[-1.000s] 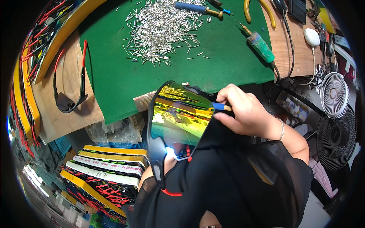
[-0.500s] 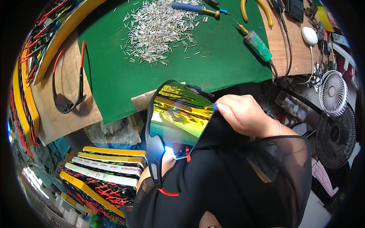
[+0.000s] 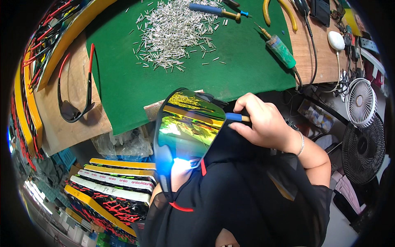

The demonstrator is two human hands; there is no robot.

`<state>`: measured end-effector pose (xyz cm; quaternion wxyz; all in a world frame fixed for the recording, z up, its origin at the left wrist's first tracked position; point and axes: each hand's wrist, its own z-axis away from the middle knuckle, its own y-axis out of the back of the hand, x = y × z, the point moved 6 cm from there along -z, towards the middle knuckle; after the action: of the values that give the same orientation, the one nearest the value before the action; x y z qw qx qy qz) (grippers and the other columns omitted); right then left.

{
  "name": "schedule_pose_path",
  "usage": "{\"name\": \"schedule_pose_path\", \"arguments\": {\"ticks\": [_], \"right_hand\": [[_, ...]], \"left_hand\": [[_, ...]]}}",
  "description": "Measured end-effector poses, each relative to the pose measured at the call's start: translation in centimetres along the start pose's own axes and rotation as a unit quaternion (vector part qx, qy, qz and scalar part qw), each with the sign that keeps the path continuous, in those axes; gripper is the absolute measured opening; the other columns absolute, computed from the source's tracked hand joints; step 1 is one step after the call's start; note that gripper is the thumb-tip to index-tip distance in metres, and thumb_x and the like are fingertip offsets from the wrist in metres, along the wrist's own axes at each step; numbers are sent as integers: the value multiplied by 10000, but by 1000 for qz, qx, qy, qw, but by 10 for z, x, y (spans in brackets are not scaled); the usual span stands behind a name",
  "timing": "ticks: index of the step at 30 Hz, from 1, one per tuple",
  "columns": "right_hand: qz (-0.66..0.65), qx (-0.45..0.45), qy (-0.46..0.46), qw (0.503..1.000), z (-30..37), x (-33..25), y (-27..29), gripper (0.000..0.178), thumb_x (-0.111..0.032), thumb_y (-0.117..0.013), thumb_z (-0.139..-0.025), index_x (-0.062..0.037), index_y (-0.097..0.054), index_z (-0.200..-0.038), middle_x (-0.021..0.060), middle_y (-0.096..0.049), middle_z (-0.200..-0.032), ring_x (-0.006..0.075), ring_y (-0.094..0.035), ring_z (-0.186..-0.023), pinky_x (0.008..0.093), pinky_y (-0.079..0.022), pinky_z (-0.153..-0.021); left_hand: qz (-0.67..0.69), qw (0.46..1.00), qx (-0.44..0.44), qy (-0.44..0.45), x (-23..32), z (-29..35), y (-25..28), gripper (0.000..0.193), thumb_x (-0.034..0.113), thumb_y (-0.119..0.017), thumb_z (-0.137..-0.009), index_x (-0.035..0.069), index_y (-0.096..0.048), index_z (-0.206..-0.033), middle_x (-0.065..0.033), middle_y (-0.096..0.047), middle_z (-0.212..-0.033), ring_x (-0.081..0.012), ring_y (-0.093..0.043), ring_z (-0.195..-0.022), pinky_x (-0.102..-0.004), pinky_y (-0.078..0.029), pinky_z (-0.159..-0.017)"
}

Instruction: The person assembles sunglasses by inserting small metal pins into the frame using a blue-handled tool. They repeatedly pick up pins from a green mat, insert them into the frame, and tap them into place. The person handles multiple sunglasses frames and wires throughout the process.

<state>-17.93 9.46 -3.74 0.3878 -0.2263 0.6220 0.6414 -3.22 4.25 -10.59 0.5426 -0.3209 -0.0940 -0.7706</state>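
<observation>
Sport sunglasses [image 3: 189,123] with a big yellow-green mirrored lens, black frame and red temple tips are held up before my body. My left hand [image 3: 180,176] grips them from behind at their lower part; the lens and a bright glare hide most of its fingers. At the lens's right edge sits a small tool [image 3: 234,117], blue with a tan end; its working tip is out of sight. My right hand [image 3: 263,123] is curled loosely round the tan end, thumb and forefinger tips standing apart from the blue part.
On the green mat [image 3: 123,86] lie a heap of small metal pins [image 3: 173,35], a blue-handled tool [image 3: 205,9] and a green-handled soldering iron [image 3: 280,50]. Another pair of sunglasses [image 3: 74,111] rests on cardboard at left. Racks of eyewear [image 3: 111,197] stand lower left, fans [image 3: 361,103] at right.
My right thumb and forefinger have spread from their pinch, and the hand has shifted right, showing more of the blue tool. The sunglasses have tilted slightly and moved a little left.
</observation>
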Motion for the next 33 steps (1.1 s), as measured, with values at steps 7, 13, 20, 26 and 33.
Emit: {"name": "schedule_pose_path", "arguments": {"ticks": [7, 13, 20, 26, 33], "right_hand": [[26, -43, 28, 998, 3, 7, -8, 274, -120, -665, -730, -35, -486, -920, 95, -555, -652, 256, -586, -588, 329, -466, -517], [-76, -53, -144, 985, 14, 22, 1, 280, -120, -656, -747, -36, -500, -964, 81, -543, -623, 192, -552, -515, 271, -419, -484], [-494, -38, -226, 839, 1, 9, -36, 109, -64, -592, -812, 17, -530, -852, 31, -579, -750, 70, -540, -670, 223, -450, -624], [-446, -48, -219, 867, 4, 19, -38, 124, -93, -587, -802, -2, -535, -737, -5, -542, -655, 68, -480, -568, 231, -418, -554], [-267, -58, -285, 919, 33, 46, -9, 199, -172, -732, -705, -42, -602, -779, -40, -457, -532, 46, -411, -487, 201, -375, -489]], "left_hand": [[26, 1000, -13, -3, -3, -2, 2, 206, 220, -438, -932, 54, -540, -864, -32, -562, -697, -47, -383, -458, -164, -273, -404], [67, 995, -66, -17, 15, 8, -14, 306, 225, -438, -933, -33, -526, -1074, -34, -572, -712, -44, -377, -448, -159, -295, -401], [41, 999, -5, -28, 6, 12, -18, 257, 224, -435, -934, 27, -571, -1030, -13, -559, -712, -43, -392, -474, -166, -271, -404], [3, 999, -20, -46, 4, 7, -7, 245, 231, -415, -938, 30, -555, -934, -20, -539, -672, -50, -370, -453, -172, -260, -393], [7, 995, -86, -55, 16, 3, -13, 250, 214, -428, -935, -7, -544, -918, -45, -563, -685, -59, -366, -435, -174, -272, -390]]}}
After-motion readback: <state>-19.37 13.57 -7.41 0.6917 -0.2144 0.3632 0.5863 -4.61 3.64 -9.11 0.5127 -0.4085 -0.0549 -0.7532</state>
